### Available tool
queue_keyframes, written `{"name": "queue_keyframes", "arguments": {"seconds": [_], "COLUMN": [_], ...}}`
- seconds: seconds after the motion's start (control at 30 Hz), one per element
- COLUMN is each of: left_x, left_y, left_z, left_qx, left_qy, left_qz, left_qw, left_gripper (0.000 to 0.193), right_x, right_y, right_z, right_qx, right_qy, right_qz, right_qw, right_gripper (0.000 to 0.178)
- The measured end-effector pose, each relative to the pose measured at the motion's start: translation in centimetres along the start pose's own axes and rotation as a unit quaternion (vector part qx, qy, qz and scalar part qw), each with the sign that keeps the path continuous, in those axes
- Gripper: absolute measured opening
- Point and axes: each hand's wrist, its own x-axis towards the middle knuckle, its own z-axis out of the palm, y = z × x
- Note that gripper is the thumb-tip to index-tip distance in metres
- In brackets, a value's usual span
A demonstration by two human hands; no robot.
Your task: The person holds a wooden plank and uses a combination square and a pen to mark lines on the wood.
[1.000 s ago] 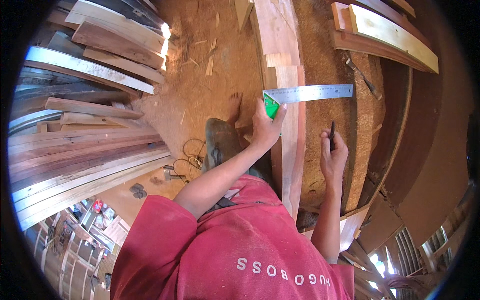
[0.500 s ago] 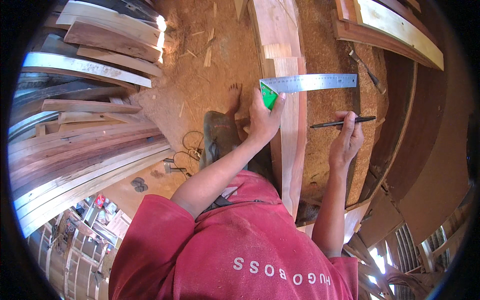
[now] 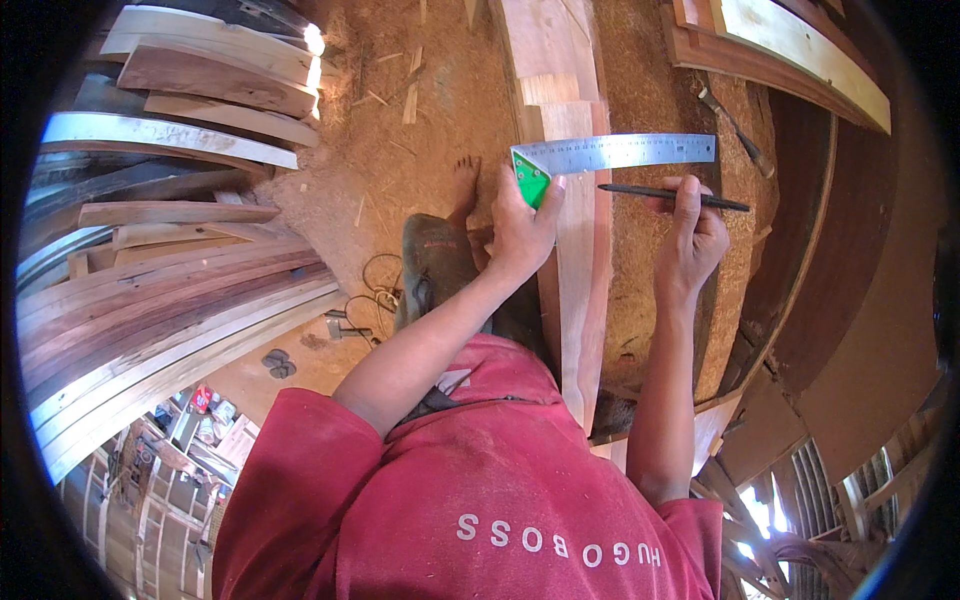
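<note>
My left hand point(image 3: 522, 222) grips the green handle of a try square point(image 3: 630, 151). Its silver ruled blade lies across a long pale plank point(image 3: 578, 260) and reaches out past the plank's right edge. The handle sits against the left edge of the plank. In my right hand point(image 3: 692, 235) a slim dark pen point(image 3: 668, 194) is pinched between thumb and fingers. The pen's tip points left, close to the plank's right edge and a little below the blade; whether it touches the wood I cannot tell.
A chisel-like tool point(image 3: 738, 132) lies on the dusty bench at right. More boards point(image 3: 800, 50) rest at the far right. Stacked timber point(image 3: 170, 290) fills the left side. A cable point(image 3: 383, 290) and a pair of sandals point(image 3: 279, 363) lie on the floor.
My right hand has moved up with the pen, whose tip has come left to the plank's edge. The square appears slightly higher in view, along with my left hand.
</note>
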Motion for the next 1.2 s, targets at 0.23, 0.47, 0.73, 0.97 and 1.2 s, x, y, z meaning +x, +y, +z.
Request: {"name": "queue_keyframes", "arguments": {"seconds": [0.23, 0.47, 0.73, 0.97, 1.2], "left_x": [-0.1, 0.0, 0.0, 0.0, -0.1], "left_y": [-0.1, -0.2, -0.4, -0.1, -0.3], "left_z": [0.1, 0.1, 0.2, 0.1, 0.4], "left_qx": [0.004, 0.004, 0.007, -0.01, -0.028], "left_qy": [-0.005, -0.003, 0.004, -0.005, 0.004], "left_qz": [-0.02, -0.018, -0.014, -0.021, -0.037], "left_qw": [1.0, 1.0, 1.0, 1.0, 0.999], "left_gripper": [0.035, 0.035, 0.035, 0.034, 0.034], "right_x": [1.9, 3.2, 3.7, 3.9, 6.1], "right_y": [0.4, 1.2, 0.6, -0.1, -0.3], "right_z": [2.1, 4.5, 6.0, 6.4, 3.4], "right_qx": [-0.005, -0.014, -0.061, -0.101, -0.202], "right_qy": [-0.025, -0.051, -0.076, -0.076, -0.031], "right_qz": [-0.022, -0.024, -0.04, -0.077, -0.144], "right_qw": [0.999, 0.998, 0.994, 0.989, 0.968], "right_gripper": [0.038, 0.037, 0.035, 0.034, 0.033]}}
